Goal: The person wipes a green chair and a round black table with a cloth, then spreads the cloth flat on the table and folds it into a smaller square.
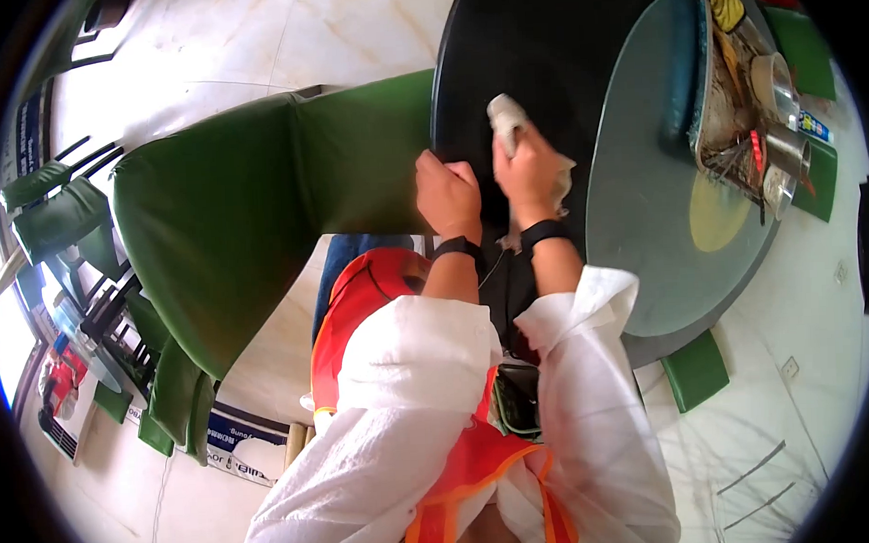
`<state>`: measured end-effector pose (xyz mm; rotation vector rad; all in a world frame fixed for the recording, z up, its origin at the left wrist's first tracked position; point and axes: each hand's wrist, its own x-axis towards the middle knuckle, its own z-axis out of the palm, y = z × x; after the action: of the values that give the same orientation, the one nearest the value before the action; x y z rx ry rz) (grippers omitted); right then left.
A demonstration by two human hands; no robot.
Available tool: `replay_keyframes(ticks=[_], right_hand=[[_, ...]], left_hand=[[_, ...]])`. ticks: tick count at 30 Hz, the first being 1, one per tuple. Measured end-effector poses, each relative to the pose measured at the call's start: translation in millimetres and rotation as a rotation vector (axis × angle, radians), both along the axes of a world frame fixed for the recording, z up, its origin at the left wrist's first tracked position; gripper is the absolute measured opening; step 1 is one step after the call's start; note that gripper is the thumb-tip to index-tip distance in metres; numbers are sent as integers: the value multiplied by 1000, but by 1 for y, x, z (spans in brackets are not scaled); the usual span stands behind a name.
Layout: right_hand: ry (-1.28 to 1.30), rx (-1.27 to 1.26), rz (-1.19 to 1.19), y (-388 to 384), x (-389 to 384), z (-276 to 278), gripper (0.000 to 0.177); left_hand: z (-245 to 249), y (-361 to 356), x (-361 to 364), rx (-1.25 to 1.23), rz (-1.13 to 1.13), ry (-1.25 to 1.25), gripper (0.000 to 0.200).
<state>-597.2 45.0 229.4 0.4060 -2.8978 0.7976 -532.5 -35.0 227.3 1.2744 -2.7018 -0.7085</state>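
My right hand [529,179] is wrapped round a crumpled off-white cloth [506,111], whose ends stick out past the fingers. It is over the black round table [532,38]. Closed into a fist, my left hand [448,196] is at the table's near left edge, beside the green chair. The inside of that fist is hidden, so I cannot make out whether it holds anything. Both wrists wear black bands. A glass turntable [634,217] lies on the table to the right of my right hand.
On the turntable stands a cluttered tray [711,118] with metal containers [787,150]; a yellow cloth [722,1] lies at its far end. A large green chair [213,222] is close on the left. More green seats [696,371] surround the table. Another person [65,375] is far left.
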Motion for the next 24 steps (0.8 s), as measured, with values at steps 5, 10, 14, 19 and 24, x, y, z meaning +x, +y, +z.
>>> replay_keyframes(ticks=[5,10,14,19,24], right_hand=[[-84,-197,10,-19,60,20,18],[-216,-99,70,-13,100,25,19],[-217,-2,190,-24,126,26,17],[-168,192,142,-58,72,12,18],[-122,132,17,-82,-12,12,20]], left_hand=[[-5,-4,6,139,-5,50,26],[0,-39,26,662,-152,185,41],[-35,-77,80,712,-213,236,41],[-62,-102,132,869,-120,12,27],[-81,-104,145,918,-169,44,18]])
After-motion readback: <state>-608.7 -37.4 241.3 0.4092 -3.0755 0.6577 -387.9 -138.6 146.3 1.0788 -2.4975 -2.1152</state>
